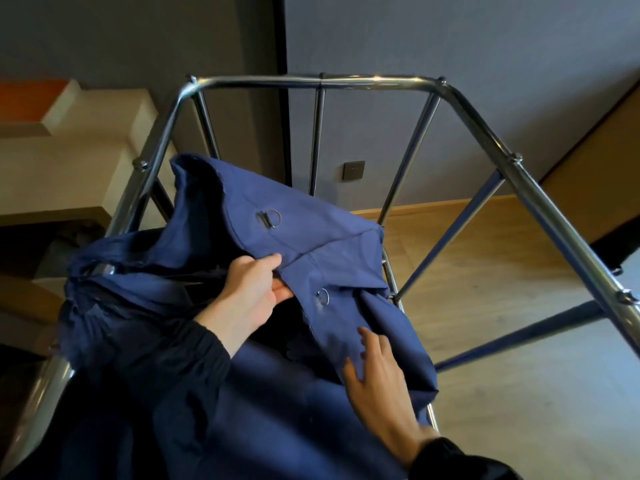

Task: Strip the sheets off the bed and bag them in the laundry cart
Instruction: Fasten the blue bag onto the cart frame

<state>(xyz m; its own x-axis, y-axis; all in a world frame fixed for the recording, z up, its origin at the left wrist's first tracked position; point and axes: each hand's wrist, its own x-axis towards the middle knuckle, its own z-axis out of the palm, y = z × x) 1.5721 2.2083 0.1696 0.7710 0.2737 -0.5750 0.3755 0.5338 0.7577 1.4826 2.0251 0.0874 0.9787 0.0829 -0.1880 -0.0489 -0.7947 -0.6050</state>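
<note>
Evidently, the task stood at an early or preparatory stage: no sheets or bed were in view. The blue bag (311, 216) lay slumped inside the cart frame (322, 81), not hung open. The left hand (252, 292) had its fingers (273, 263) clamped on the bag hem; the right hand (377, 375) lay on the cloth, fingers spread, gripping nothing. No brand, label or writing was legible.

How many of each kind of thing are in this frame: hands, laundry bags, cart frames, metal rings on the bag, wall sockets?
Hands: 2, the left hand pinching the bag's hem, the right hand lying flat on the cloth
Blue laundry bag: 1
Metal cart frame: 1
Metal rings: 2
Wall socket: 1
Total: 7
</note>
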